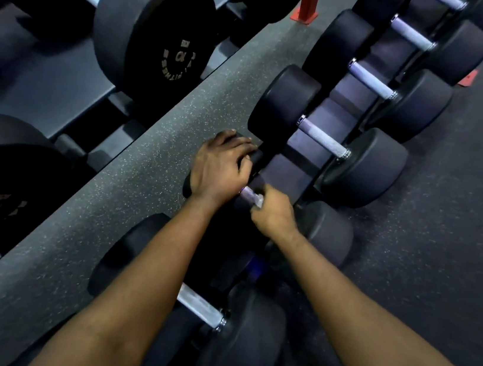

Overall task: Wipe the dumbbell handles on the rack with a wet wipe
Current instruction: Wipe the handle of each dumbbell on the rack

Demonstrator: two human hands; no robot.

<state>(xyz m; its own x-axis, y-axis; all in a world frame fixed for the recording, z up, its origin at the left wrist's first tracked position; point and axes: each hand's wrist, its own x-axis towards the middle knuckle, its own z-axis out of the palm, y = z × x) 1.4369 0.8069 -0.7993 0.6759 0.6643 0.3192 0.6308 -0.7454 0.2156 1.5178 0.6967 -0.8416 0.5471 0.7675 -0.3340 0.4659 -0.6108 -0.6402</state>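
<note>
A row of black dumbbells lies on the low rack (307, 148), running from bottom centre to top right. My left hand (220, 167) holds the left head of one dumbbell (256, 157), fingers curved over its top. My right hand (274, 215) is curled round that dumbbell's handle (247, 194), only a short silver stretch of which shows between my hands. A pale strip at my right fingers looks like the wet wipe (259, 200); most of it is hidden in my fist. The right head (330, 229) sits beyond my right wrist.
The nearer dumbbell (201, 306) lies under my forearms with its handle bare. Farther dumbbells (322, 137) line the rack toward the top right. An upper shelf at left holds bigger dumbbells (150, 30). Speckled rubber floor (149, 170) lies between the tiers, with an orange post (307, 3) behind.
</note>
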